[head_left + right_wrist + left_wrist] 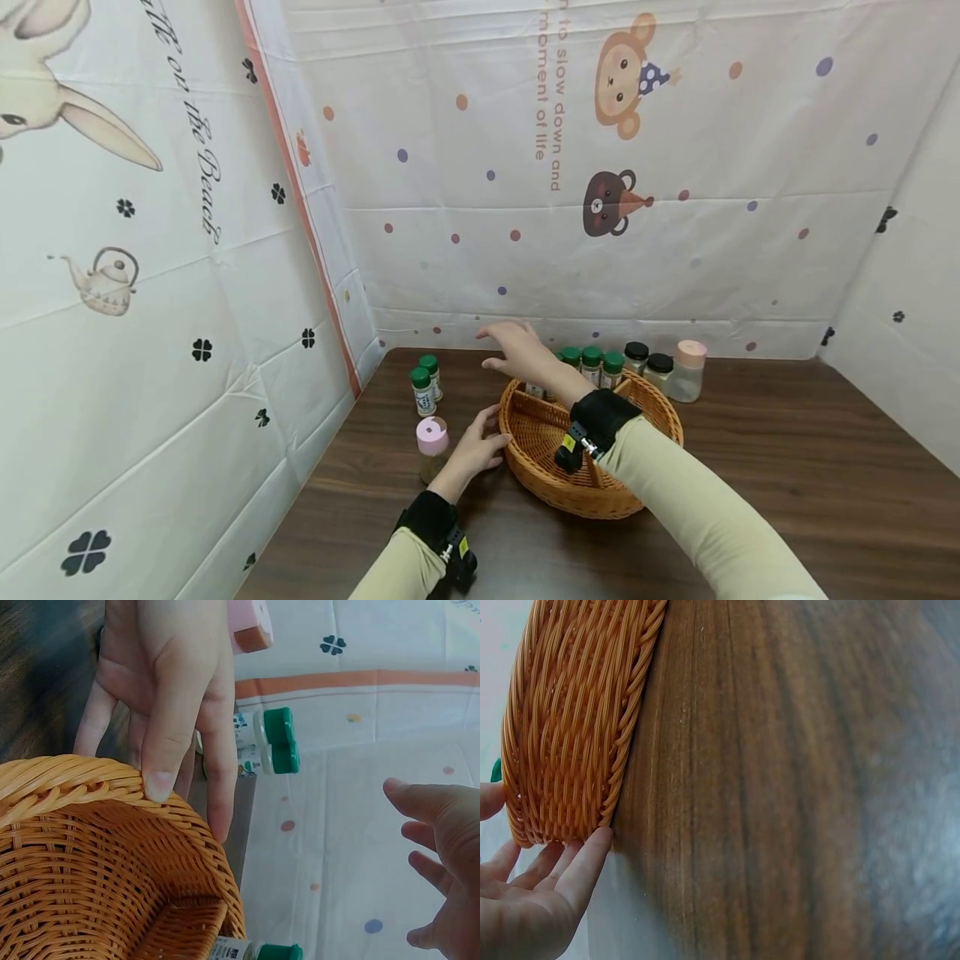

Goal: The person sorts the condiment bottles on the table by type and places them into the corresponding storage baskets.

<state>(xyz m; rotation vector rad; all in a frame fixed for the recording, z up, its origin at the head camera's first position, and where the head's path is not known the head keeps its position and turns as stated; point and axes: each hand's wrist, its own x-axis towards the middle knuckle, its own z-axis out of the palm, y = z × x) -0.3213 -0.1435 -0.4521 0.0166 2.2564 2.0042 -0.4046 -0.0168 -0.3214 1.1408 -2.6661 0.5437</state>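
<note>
A round wicker basket (585,504) with woven dividers stands on the table. My left hand (474,448) touches its left outer side; in the left wrist view the fingers lie extended against the woven wall (570,727). The right wrist view has the left thumb (159,780) at the braided rim. Above the basket's far left part, my right hand (528,358) is in the air, fingers apart and holding nothing. Several green-capped spice bottles (591,358) stand in the basket's far section, partly hidden by the right forearm.
Left of the basket stand two green-capped bottles (423,393) and a jar with a lilac lid (432,435), partly behind the left hand. Two black-lidded jars (659,367) and a pink-lidded jar (687,375) stand at its far right. Printed cloth (450,258) hangs behind the dark wooden table (757,450).
</note>
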